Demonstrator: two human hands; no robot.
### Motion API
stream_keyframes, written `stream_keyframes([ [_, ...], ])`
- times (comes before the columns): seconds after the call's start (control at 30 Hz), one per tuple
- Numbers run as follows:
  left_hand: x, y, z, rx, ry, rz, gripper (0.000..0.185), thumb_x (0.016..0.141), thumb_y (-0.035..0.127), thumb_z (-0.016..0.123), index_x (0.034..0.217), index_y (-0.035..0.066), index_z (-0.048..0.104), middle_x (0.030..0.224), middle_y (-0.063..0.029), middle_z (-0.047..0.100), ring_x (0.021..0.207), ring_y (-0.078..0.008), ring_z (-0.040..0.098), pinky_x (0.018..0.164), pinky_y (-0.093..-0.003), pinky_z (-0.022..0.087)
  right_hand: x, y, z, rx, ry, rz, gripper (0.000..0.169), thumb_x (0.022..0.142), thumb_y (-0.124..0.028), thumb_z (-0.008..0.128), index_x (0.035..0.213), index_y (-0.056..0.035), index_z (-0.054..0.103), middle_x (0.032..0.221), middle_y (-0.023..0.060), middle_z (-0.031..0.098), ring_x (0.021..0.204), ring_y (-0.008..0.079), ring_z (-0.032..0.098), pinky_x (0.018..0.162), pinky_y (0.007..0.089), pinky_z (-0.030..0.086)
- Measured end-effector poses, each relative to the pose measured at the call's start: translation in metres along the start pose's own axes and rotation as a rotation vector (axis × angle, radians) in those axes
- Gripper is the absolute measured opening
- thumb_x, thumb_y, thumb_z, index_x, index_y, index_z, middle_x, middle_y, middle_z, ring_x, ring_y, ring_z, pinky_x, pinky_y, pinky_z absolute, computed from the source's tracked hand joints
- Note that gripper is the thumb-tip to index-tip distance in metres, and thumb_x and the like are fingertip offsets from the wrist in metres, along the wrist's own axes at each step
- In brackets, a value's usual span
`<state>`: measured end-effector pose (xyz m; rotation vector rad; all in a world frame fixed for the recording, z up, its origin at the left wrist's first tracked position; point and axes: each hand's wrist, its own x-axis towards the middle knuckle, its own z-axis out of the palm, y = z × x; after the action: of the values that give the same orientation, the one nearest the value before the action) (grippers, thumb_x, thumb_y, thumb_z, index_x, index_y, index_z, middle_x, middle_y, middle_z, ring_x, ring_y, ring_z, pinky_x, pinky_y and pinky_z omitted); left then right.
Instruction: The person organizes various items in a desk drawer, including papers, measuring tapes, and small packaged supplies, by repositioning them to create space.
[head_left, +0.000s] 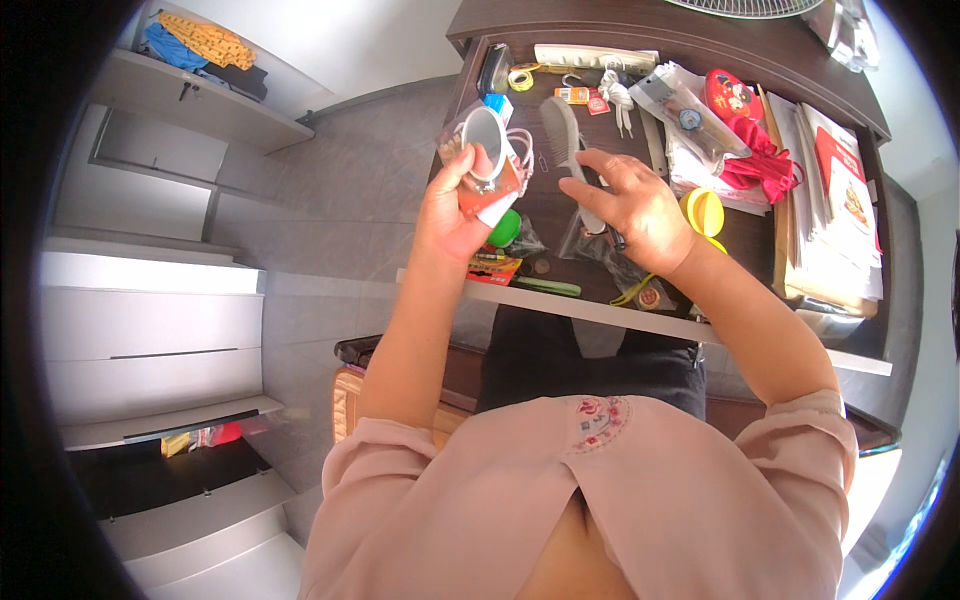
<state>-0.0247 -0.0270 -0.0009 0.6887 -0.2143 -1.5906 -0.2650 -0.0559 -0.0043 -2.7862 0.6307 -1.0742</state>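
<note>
My left hand (454, 199), over the left side of an open dark wood drawer (540, 202), grips a small white-rimmed mirror (484, 135). An orange-red card (491, 191) and clear plastic are held together with it. A pink cord-like loop (525, 154) hangs beside the mirror. My right hand (637, 206) is over the middle of the drawer, thumb and forefinger at a grey comb (562, 131). Whether they pinch the comb or only touch it is unclear. A slim black tool (618, 238) lies partly hidden beneath that hand.
Papers and booklets (832, 202) fill the drawer's right side, near a red pouch (761, 165) and red heart-shaped box (733, 94). A white power strip (596, 57) lies at the back. Nearer are a yellow round object (703, 212) and green lid-like piece (505, 228). A fan guard (750, 6) stands above.
</note>
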Motion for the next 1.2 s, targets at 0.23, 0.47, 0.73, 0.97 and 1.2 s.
stream_keyframes([
  [0.23, -0.014, -0.021, 0.012, -0.168, -0.257, -0.074, 0.043, 0.089, 0.027, 0.055, 0.120, -0.002, 0.049, 0.117, -0.0213, 0.053, 0.108, -0.0367, 0.053, 0.096, -0.0501, 0.041, 0.003, -0.007, -0.001, 0.001, 0.018, -0.012, 0.043, 0.064, -0.007, 0.063, 0.108, -0.0087, 0.062, 0.114, 0.0150, 0.052, 0.090, 0.0308, 0.058, 0.084, 0.0387, 0.047],
  [0.47, -0.014, -0.023, 0.016, 0.000, -0.356, -0.026, 0.062, 0.079, 0.034, 0.065, 0.125, -0.003, 0.046, 0.122, -0.0204, 0.050, 0.114, -0.0328, 0.046, 0.097, -0.0483, 0.038, -0.002, 0.002, 0.004, 0.055, 0.031, 0.031, 0.043, 0.064, -0.008, 0.065, 0.107, -0.0085, 0.062, 0.112, 0.0149, 0.053, 0.090, 0.0326, 0.058, 0.083, 0.0397, 0.048],
  [0.73, -0.027, -0.005, 0.001, 0.086, -0.254, 0.086, 0.050, 0.085, 0.034, 0.057, 0.115, -0.005, 0.051, 0.127, -0.0215, 0.042, 0.121, -0.0359, 0.041, 0.106, -0.0558, 0.031, -0.007, -0.007, 0.018, 0.154, -0.026, 0.026, 0.045, 0.059, -0.004, 0.066, 0.104, -0.0075, 0.062, 0.111, 0.0159, 0.054, 0.086, 0.0309, 0.058, 0.078, 0.0380, 0.048],
  [0.97, -0.026, -0.005, -0.017, 0.166, -0.234, -0.069, 0.065, 0.083, 0.030, 0.058, 0.135, -0.001, 0.034, 0.133, -0.0230, 0.043, 0.119, -0.0363, 0.047, 0.103, -0.0536, 0.037, 0.001, -0.010, 0.017, 0.183, 0.082, 0.029, 0.050, 0.061, -0.007, 0.069, 0.111, -0.0063, 0.061, 0.115, 0.0174, 0.051, 0.091, 0.0344, 0.059, 0.079, 0.0421, 0.049],
  [1.2, -0.026, -0.008, -0.010, 0.294, -0.340, -0.037, 0.066, 0.086, 0.036, 0.053, 0.140, 0.004, 0.031, 0.139, -0.0261, 0.037, 0.128, -0.0386, 0.039, 0.107, -0.0491, 0.032, 0.010, -0.028, 0.022, 0.285, 0.024, -0.053, 0.044, 0.070, -0.005, 0.060, 0.114, -0.0042, 0.054, 0.118, 0.0164, 0.051, 0.098, 0.0361, 0.058, 0.090, 0.0429, 0.048],
])
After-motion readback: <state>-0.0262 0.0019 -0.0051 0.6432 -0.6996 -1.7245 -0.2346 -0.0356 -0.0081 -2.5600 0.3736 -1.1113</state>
